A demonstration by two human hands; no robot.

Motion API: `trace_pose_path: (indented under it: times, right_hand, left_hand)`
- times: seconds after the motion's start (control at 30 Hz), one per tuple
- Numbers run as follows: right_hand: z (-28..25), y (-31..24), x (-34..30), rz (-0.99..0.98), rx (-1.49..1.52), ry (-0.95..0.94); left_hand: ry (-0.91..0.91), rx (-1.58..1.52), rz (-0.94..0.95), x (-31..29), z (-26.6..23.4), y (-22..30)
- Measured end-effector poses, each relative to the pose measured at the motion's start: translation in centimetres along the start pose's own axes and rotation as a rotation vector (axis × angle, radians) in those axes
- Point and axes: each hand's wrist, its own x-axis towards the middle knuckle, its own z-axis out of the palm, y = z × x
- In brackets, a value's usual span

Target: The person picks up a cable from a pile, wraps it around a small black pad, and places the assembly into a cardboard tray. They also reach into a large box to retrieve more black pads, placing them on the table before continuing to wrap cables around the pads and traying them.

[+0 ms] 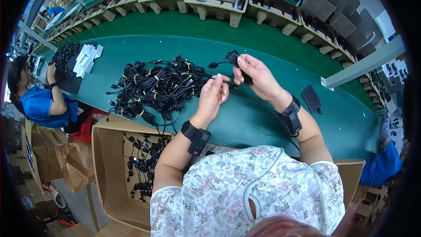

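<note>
My right hand (259,75) is closed round a coiled black cable (233,57), with one plug end sticking out to the left. My left hand (212,97) is just left of it, thumb and fingertips pinched together at a thin black cable strand near the right edge of the pile. To the left on the green table, a big heap of black cables (160,85) is spread out, many of them coiled and tied with pale bands. Whatever lies inside the right palm is mostly hidden.
A cardboard box (100,166) with more black cables is below the table's near edge. A black phone-like device (311,98) lies to the right. Moulded pulp trays (217,4) line the far shelf. A person in blue (46,107) works at left; a blue sleeve (381,164) shows at right.
</note>
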Motion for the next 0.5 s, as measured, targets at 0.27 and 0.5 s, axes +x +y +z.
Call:
trace_pose_path:
  times: [0.27,0.5]
  right_hand:
    - [3.7,-0.9,-1.5,0.235,-0.616,0.023]
    - [0.5,2.4,-1.1,-0.178,-0.806,-0.05]
  left_hand:
    - [-0.054,0.443,-0.055,-0.7,0.9,-1.7]
    - [-0.209,0.499,0.001,-0.9,0.9,-2.7]
